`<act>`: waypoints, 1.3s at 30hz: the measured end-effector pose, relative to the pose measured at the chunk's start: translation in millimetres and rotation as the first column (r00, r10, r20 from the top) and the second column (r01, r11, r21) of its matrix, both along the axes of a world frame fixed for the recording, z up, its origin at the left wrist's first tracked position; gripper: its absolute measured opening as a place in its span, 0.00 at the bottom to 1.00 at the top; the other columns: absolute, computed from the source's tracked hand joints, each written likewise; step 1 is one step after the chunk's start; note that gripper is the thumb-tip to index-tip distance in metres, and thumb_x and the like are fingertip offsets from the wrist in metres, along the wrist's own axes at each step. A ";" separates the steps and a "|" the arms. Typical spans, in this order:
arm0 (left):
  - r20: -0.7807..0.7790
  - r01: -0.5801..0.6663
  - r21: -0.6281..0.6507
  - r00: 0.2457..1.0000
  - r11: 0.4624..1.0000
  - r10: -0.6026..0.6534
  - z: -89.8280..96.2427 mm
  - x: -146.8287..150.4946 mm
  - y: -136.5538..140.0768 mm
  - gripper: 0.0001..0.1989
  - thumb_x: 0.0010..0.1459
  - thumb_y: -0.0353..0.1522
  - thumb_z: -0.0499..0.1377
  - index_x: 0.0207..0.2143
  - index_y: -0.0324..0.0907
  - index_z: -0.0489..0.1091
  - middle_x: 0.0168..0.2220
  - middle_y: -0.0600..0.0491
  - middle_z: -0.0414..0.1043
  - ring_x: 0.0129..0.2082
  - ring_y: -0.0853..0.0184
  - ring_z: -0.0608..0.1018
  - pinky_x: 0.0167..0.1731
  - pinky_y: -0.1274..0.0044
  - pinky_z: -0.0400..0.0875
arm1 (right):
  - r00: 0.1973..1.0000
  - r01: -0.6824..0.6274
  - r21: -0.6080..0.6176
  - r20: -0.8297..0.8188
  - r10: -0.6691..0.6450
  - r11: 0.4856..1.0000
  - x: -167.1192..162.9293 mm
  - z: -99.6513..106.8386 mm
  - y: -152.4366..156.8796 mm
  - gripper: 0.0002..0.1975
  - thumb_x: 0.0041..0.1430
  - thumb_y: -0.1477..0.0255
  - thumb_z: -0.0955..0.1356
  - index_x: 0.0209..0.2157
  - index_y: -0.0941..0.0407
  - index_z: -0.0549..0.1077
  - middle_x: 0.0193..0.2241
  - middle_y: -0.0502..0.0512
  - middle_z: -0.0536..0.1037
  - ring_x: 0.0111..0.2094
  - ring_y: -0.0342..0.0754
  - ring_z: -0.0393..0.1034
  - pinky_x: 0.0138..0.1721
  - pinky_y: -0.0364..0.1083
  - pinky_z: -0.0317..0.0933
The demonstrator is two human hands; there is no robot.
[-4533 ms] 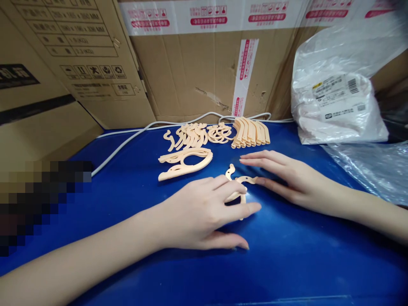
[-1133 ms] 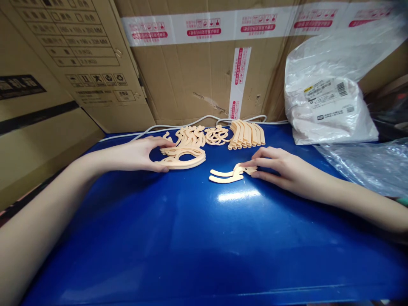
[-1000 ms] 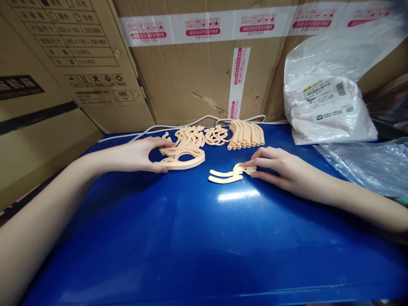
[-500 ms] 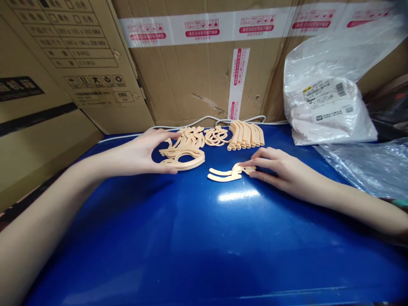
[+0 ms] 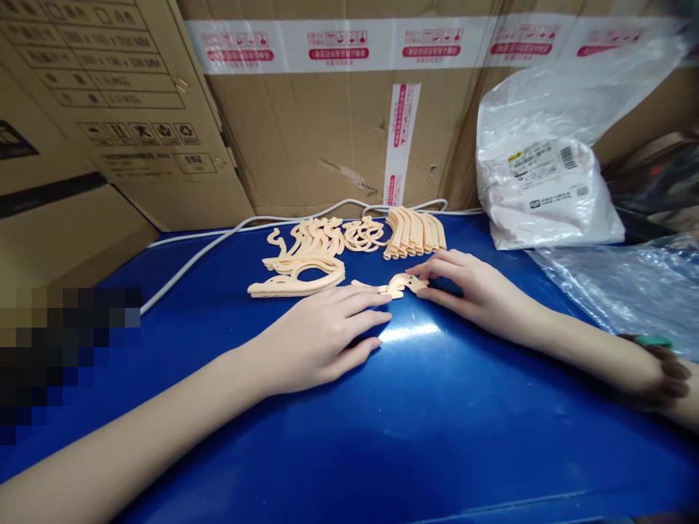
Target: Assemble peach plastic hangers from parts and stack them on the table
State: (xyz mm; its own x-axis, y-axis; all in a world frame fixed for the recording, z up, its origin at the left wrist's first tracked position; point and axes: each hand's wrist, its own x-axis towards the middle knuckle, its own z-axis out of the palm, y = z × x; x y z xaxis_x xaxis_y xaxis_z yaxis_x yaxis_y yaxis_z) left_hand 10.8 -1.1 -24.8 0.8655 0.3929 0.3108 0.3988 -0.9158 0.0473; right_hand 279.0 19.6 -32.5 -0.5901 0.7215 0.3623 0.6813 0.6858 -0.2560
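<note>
A beige plastic folding hanger [image 5: 401, 282] lies on the blue table, its slim arms pointing left. My right hand [image 5: 472, 287] pinches the hanger's right end between thumb and fingers. Over the arms lies my left hand [image 5: 322, 331], palm down with fingers stretched and spread; its fingertips reach the hanger and hide part of it. Just behind my left hand is a stack of long curved beige hanger pieces [image 5: 287, 286]. Beyond sit a group of S-shaped hooks [image 5: 320, 236], a heap of ring-like pieces [image 5: 363, 234] and a row of curved arm pieces [image 5: 415, 231].
Cardboard boxes [image 5: 328, 131] stand along the back and left. A white cable [image 5: 191, 266] runs along the rear edge. At the right are a white plastic bag [image 5: 546, 189] with a label and a clear plastic sheet [image 5: 611, 291]. The blue table [image 5: 382, 437] reflects light.
My left hand has moved right and toward me, from the stack of curved pieces to the hanger's arms. My right hand still grips the hanger. The camera view has shifted slightly.
</note>
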 end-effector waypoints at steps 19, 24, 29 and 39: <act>0.031 0.009 -0.022 0.999 1.000 -0.008 -1.7 -2.1 -0.6 0.13 0.67 0.31 0.51 0.47 0.38 0.73 0.47 0.49 0.75 0.45 0.62 0.76 0.47 0.70 0.70 | 0.945 -0.032 0.300 0.319 -0.068 0.954 -39.1 43.5 71.8 0.20 0.66 0.63 0.60 0.50 0.59 0.75 0.44 0.64 0.75 0.48 0.60 0.67 0.49 0.56 0.59; 0.026 0.011 -0.011 1.000 1.000 -0.011 -1.9 -2.2 -0.3 0.13 0.67 0.31 0.52 0.47 0.37 0.72 0.48 0.49 0.74 0.45 0.62 0.76 0.47 0.71 0.70 | 0.917 -0.051 0.276 0.394 -0.064 0.960 -60.3 32.7 102.8 0.28 0.67 0.59 0.59 0.58 0.64 0.68 0.52 0.68 0.72 0.52 0.61 0.64 0.52 0.56 0.55; 0.030 0.014 -0.005 0.999 1.000 -0.014 -2.1 -3.0 0.3 0.12 0.66 0.31 0.51 0.46 0.37 0.72 0.47 0.49 0.75 0.45 0.63 0.76 0.46 0.71 0.70 | 0.908 -0.059 0.273 0.414 -0.062 0.960 -71.0 23.9 111.3 0.20 0.68 0.63 0.59 0.48 0.59 0.76 0.44 0.62 0.75 0.46 0.57 0.65 0.45 0.52 0.54; 0.018 0.019 -0.012 1.000 1.000 -0.019 -2.6 -4.5 -2.0 0.13 0.66 0.30 0.51 0.47 0.36 0.72 0.48 0.48 0.74 0.46 0.61 0.76 0.47 0.70 0.71 | 0.910 -0.062 0.343 0.405 -0.088 0.937 -75.4 17.6 110.2 0.15 0.67 0.72 0.59 0.38 0.58 0.77 0.36 0.59 0.76 0.41 0.54 0.63 0.41 0.50 0.49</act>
State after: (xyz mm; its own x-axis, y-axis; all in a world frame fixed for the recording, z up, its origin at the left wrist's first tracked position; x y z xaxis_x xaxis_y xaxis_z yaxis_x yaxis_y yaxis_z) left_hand 6.3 -3.1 -27.4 0.8672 0.3804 0.3214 0.3806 -0.9225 0.0649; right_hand 203.6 129.8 -14.9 -0.7306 0.6058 0.3151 0.6821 0.6694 0.2944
